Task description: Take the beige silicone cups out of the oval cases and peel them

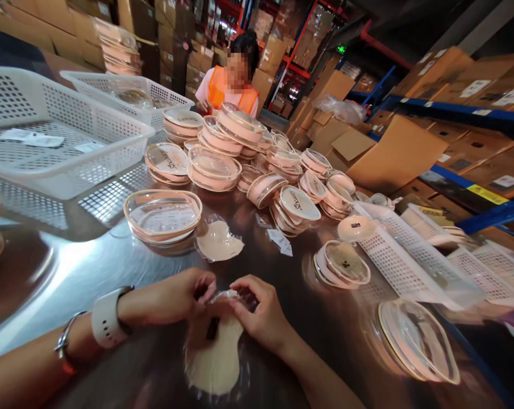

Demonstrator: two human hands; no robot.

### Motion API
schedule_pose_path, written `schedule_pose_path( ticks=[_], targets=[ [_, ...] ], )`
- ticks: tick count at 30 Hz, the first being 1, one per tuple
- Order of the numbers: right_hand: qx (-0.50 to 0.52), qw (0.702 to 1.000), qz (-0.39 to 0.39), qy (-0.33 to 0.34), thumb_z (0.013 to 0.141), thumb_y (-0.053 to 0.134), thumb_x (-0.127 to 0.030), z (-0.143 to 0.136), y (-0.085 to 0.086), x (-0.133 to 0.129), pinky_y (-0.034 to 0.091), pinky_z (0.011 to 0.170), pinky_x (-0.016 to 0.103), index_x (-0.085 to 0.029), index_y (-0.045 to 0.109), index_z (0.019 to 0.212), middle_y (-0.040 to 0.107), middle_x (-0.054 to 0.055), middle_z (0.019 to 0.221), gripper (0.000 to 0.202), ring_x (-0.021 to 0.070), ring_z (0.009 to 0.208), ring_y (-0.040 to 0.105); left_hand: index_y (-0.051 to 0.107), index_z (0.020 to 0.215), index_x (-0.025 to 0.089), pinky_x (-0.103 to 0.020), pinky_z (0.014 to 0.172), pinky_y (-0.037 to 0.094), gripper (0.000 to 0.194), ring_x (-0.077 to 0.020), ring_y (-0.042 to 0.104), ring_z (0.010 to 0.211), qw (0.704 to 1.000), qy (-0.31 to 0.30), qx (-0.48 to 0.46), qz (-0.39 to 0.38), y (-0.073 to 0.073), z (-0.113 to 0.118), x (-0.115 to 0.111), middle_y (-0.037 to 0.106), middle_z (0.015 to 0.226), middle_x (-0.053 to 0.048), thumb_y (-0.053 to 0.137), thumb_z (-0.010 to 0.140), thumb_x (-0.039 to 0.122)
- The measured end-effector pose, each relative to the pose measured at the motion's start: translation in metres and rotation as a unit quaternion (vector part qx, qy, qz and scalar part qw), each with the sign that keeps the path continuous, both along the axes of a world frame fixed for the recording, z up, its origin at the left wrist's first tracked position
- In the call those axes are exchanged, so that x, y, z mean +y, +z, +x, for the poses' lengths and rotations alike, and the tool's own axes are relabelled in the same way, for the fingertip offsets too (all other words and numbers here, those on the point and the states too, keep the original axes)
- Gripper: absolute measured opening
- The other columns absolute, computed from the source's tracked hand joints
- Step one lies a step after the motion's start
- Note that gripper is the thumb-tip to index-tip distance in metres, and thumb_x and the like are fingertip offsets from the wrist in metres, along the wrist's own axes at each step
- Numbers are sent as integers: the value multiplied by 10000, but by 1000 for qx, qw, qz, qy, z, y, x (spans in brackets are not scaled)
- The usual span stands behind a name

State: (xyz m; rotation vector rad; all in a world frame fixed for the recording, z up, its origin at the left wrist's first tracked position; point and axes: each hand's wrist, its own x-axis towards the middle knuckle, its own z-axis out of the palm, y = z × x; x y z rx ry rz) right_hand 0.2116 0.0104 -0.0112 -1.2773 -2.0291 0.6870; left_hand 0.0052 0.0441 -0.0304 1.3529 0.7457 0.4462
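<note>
A beige, curved bra pad in a clear plastic pouch [214,363] lies in front of me on the dark metal table, a small black label on it. My left hand [184,295] is closed at the pouch's upper left edge, its fingertips curled in. At the upper right edge, my right hand [260,309] pinches the crinkled plastic between thumb and fingers. Just beyond my hands rests another wrapped beige pad [220,241]. Beside it stands a clear-lidded oval case [163,215] with printed paper inside.
A pile of pink-sided oval cases [239,128] fills the far middle. White perforated baskets [112,139] stand at left, another basket [404,258] at right. Small white cards [280,241] lie mid-table. Single cases [418,341] sit at right. A person in an orange vest [217,85] is across the table.
</note>
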Motion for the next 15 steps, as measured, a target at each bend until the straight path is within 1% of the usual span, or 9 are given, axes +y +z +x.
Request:
schedule_pose_path(
  ticks=[2, 4, 6, 8, 11, 15],
  targets=[
    [-10, 1000, -9, 18, 784, 632, -231, -1, -1, -2, 456, 597, 224, -190, 680, 846, 688, 15, 749, 88, 130, 634, 596, 469, 687, 185, -207, 494, 220, 165, -84, 315, 564, 998, -13, 37, 47, -4, 0, -3, 421, 600, 84, 503, 560, 85],
    [-23, 999, -13, 30, 805, 618, -242, -2, -1, -3, 445, 577, 221, -191, 678, 797, 678, 6, 697, 79, 120, 593, 581, 481, 704, 191, -216, 485, 210, 174, -90, 313, 562, 988, -37, 105, 107, -3, -1, -5, 436, 616, 81, 531, 566, 98],
    [-26, 999, -4, 44, 802, 598, -224, -3, 0, -5, 448, 580, 224, -190, 659, 768, 663, 5, 677, 79, 122, 591, 579, 465, 668, 196, -229, 474, 188, 130, -92, 298, 542, 969, -68, 175, 160, 0, -2, -6, 423, 592, 79, 545, 591, 128],
    [-21, 998, 15, 64, 792, 581, -201, -4, 1, -6, 465, 615, 236, -189, 640, 769, 658, 14, 708, 64, 134, 637, 594, 450, 632, 198, -238, 467, 182, 103, -94, 293, 525, 958, -87, 207, 178, 3, -3, -8, 412, 559, 76, 539, 621, 148],
    [-22, 995, 43, 89, 811, 589, -197, -5, 3, -7, 477, 659, 259, -192, 631, 773, 659, 25, 741, 57, 148, 690, 601, 465, 628, 193, -232, 480, 216, 71, -99, 312, 539, 964, -83, 179, 178, 2, -1, -8, 423, 558, 68, 500, 654, 137],
    [-22, 989, 95, 108, 869, 551, -201, -6, 1, -5, 477, 696, 298, -201, 632, 767, 665, 29, 732, 130, 159, 710, 597, 443, 604, 186, -219, 503, 242, 88, -95, 300, 563, 978, -79, 122, 147, -8, 3, -7, 396, 562, 70, 484, 645, 120]
  ],
)
